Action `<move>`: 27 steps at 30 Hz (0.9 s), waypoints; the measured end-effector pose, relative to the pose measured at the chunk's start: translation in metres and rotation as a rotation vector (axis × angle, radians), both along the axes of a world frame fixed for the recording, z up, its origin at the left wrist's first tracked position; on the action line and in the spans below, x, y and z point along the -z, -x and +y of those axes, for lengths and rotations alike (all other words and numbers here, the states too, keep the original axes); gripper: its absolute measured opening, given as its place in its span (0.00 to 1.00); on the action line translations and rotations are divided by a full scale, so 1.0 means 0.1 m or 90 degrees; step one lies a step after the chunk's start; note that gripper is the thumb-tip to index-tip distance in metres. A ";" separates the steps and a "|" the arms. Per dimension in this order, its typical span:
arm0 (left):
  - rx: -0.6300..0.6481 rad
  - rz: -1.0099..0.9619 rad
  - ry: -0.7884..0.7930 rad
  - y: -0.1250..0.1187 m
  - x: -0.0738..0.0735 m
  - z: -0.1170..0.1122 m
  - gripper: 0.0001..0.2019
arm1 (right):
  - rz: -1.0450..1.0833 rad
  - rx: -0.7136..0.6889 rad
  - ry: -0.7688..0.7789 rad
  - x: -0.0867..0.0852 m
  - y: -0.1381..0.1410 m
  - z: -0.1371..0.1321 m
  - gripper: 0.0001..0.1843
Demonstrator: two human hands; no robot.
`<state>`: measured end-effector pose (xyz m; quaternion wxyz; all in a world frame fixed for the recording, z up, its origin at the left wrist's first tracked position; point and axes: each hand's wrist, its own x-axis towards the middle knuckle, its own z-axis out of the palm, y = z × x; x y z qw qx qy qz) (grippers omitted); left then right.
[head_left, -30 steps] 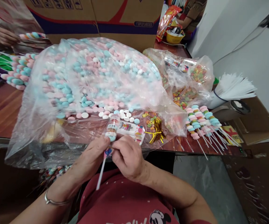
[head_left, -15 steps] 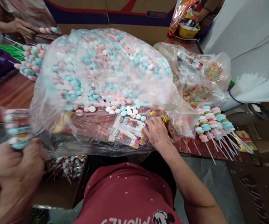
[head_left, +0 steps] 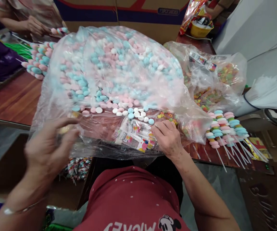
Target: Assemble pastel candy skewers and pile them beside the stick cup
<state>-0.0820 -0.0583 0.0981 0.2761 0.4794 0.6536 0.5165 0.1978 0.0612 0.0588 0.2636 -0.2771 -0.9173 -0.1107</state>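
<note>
My left hand hovers at the table's front left edge, fingers spread and holding nothing, a little blurred by motion. My right hand rests knuckles-up on the small printed wrapper bags, fingers curled down onto them beside the gold twist ties. What its fingertips pinch is hidden. Behind both hands lies a big clear plastic bag full of pink, blue and white candy discs, with loose discs spilled at its mouth.
Finished candy skewers lie at the right on the wooden table. White sticks fan from a cup. A second bag holds coloured ring candies. A box below left holds wrapped skewers. Another person's hand works at the far left.
My left hand carried the wrapped skewer down to the left, let go of it, and is now back up, empty. My right hand moved onto the wrapper bags.
</note>
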 end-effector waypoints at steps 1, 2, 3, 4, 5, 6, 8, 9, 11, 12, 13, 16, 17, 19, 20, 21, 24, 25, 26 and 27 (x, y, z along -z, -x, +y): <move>0.012 0.168 -0.054 -0.08 -0.02 0.09 0.15 | 0.011 -0.027 -0.012 -0.03 -0.01 -0.03 0.15; 0.076 0.265 -0.097 -0.18 -0.03 0.20 0.18 | 0.023 -0.053 -0.023 -0.05 -0.03 -0.06 0.14; 0.142 0.303 -0.105 -0.30 -0.02 0.31 0.21 | 0.033 -0.075 -0.033 -0.07 -0.05 -0.09 0.14; 0.205 0.316 -0.098 -0.43 -0.01 0.43 0.21 | 0.043 -0.094 -0.041 -0.08 -0.07 -0.11 0.13; 0.274 0.315 -0.067 -0.56 0.02 0.53 0.20 | 0.052 -0.104 -0.045 -0.09 -0.09 -0.13 0.13; 0.332 0.298 -0.026 -0.66 0.05 0.63 0.18 | 0.058 -0.110 -0.043 -0.09 -0.12 -0.15 0.12; 0.416 0.229 0.080 -0.81 0.09 0.75 0.15 | 0.084 -0.115 -0.019 -0.06 -0.16 -0.17 0.12; 0.442 0.181 0.126 -0.86 0.11 0.79 0.14 | 0.113 -0.107 0.005 -0.03 -0.17 -0.17 0.12; 0.470 0.083 0.187 -0.90 0.12 0.83 0.13 | 0.209 -0.051 0.098 0.01 -0.18 -0.17 0.16; 0.474 0.042 0.200 -0.90 0.13 0.84 0.13 | 0.267 -0.011 0.167 0.03 -0.18 -0.17 0.21; 0.478 0.011 0.207 -0.90 0.13 0.84 0.12 | 0.318 0.024 0.249 0.04 -0.18 -0.17 0.24; 0.498 -0.031 0.217 -0.91 0.18 0.83 0.08 | 0.369 0.045 0.493 0.02 -0.17 -0.20 0.18; 0.506 -0.037 0.214 -0.91 0.20 0.83 0.07 | 0.368 0.032 0.537 0.01 -0.16 -0.21 0.12; 0.508 -0.030 0.186 -0.92 0.26 0.81 0.08 | 0.368 0.016 0.558 -0.01 -0.15 -0.23 0.05; 0.500 -0.012 0.156 -0.92 0.28 0.80 0.08 | 0.374 0.014 0.546 -0.01 -0.15 -0.24 0.06; 0.490 0.017 0.119 -0.92 0.31 0.79 0.09 | 0.377 0.013 0.528 0.00 -0.15 -0.24 0.06; 0.476 0.121 0.027 -0.91 0.35 0.75 0.12 | 0.362 0.006 0.471 0.03 -0.14 -0.26 0.07; 0.481 0.142 0.013 -0.91 0.36 0.74 0.13 | 0.358 0.003 0.446 0.05 -0.14 -0.27 0.08; 0.486 0.154 0.005 -0.91 0.37 0.73 0.14 | 0.356 0.001 0.417 0.07 -0.14 -0.28 0.09; 0.489 0.158 0.002 -0.92 0.38 0.73 0.15 | 0.357 0.000 0.387 0.08 -0.13 -0.29 0.11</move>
